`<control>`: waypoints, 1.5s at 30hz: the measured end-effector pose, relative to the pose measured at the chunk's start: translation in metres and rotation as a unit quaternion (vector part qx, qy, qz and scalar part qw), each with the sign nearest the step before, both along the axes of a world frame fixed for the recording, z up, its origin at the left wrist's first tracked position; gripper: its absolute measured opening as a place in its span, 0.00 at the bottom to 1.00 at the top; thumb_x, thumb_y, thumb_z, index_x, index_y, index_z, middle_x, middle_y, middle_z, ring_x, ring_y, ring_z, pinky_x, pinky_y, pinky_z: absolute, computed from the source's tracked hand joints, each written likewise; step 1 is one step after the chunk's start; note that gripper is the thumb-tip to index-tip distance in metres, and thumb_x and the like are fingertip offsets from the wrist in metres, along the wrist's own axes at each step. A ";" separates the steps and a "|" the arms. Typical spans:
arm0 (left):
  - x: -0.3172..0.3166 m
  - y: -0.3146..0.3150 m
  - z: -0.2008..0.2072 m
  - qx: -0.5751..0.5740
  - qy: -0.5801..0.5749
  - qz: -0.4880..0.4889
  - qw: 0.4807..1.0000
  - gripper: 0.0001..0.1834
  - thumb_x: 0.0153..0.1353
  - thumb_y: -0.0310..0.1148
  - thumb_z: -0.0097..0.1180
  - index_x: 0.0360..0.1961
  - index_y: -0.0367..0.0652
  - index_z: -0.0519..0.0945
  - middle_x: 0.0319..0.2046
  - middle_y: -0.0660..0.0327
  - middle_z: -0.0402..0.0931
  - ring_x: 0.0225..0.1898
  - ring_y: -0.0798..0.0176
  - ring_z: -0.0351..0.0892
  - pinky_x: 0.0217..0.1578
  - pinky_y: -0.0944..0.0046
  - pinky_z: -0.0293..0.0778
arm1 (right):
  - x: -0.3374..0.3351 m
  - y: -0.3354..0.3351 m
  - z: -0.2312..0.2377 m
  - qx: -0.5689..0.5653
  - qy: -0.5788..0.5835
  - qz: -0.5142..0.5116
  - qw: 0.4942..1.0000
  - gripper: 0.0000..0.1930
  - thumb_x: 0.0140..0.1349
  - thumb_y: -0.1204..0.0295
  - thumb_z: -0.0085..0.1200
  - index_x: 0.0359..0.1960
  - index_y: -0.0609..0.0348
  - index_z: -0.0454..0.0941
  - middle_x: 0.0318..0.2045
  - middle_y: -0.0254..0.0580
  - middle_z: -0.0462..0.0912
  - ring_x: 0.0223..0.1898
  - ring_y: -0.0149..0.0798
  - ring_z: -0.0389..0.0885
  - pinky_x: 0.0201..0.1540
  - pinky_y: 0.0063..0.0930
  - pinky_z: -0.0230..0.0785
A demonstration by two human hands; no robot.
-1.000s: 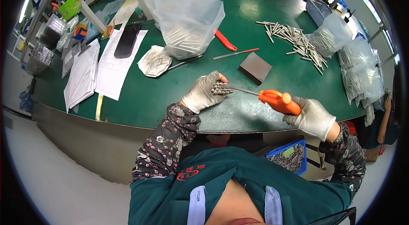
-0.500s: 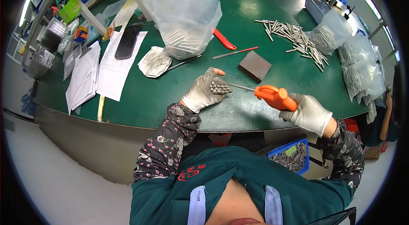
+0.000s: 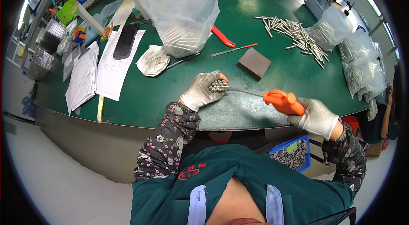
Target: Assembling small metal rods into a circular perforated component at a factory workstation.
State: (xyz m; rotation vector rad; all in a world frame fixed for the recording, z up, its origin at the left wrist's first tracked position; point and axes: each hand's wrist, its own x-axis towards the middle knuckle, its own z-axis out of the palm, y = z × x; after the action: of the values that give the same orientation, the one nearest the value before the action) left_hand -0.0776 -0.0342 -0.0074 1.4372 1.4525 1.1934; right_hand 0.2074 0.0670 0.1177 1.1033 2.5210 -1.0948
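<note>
My left hand [image 3: 200, 91], in a pale work glove, is closed around a bundle of metal pins [image 3: 218, 85], whose ends face right. In my gloved right hand [image 3: 317, 117] is an orange air blow gun [image 3: 284, 102] with a long thin metal nozzle. The nozzle points left and its tip lies at the pin ends; whether it touches them I cannot tell. Just beyond it a brown rectangular block [image 3: 254, 64] rests on the green table [image 3: 170, 97]. A file with a red handle [image 3: 234, 50] lies past the block.
Loose metal pins [image 3: 298, 37] lie in a pile at the far right, beside bagged pins [image 3: 362, 63]. Clear plastic bags with pins [image 3: 183, 25] stand at the back. A crumpled cloth [image 3: 152, 60], a phone [image 3: 126, 42] and papers [image 3: 111, 71] are left. Below the edge sits a blue bin [image 3: 292, 154] of pins.
My right hand has moved a little to the right with the blow gun. The pins in my left hand are turned so their ends show more squarely.
</note>
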 end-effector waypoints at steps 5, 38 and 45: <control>-0.001 0.000 0.001 0.000 0.017 -0.008 1.000 0.15 0.41 0.22 0.61 0.33 0.38 0.74 0.23 0.62 0.75 0.25 0.70 0.73 0.29 0.70 0.70 | 0.002 0.003 0.008 0.002 -0.038 -0.044 0.998 0.20 0.49 0.63 0.57 0.41 0.62 0.75 0.25 0.54 0.79 0.30 0.50 0.79 0.35 0.35 0.69; 0.000 -0.002 0.007 -0.042 0.044 -0.003 0.998 0.15 0.42 0.20 0.62 0.33 0.40 0.72 0.27 0.68 0.71 0.30 0.76 0.69 0.32 0.74 0.67 | 0.003 0.002 -0.003 0.003 -0.022 -0.047 0.999 0.20 0.48 0.60 0.57 0.39 0.62 0.76 0.28 0.56 0.78 0.31 0.55 0.77 0.36 0.39 0.68; 0.002 -0.002 0.011 -0.064 0.041 0.005 0.997 0.17 0.41 0.20 0.62 0.33 0.41 0.71 0.27 0.69 0.71 0.30 0.76 0.69 0.33 0.74 0.67 | 0.001 0.003 -0.007 0.003 -0.006 -0.031 0.999 0.20 0.48 0.60 0.56 0.39 0.62 0.76 0.26 0.54 0.79 0.30 0.54 0.78 0.35 0.38 0.68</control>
State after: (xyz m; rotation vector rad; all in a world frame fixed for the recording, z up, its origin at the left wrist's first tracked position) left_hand -0.0760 -0.0360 0.0032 1.4076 1.5650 1.0376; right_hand 0.2080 0.0700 0.1105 1.1943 2.4985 -1.0930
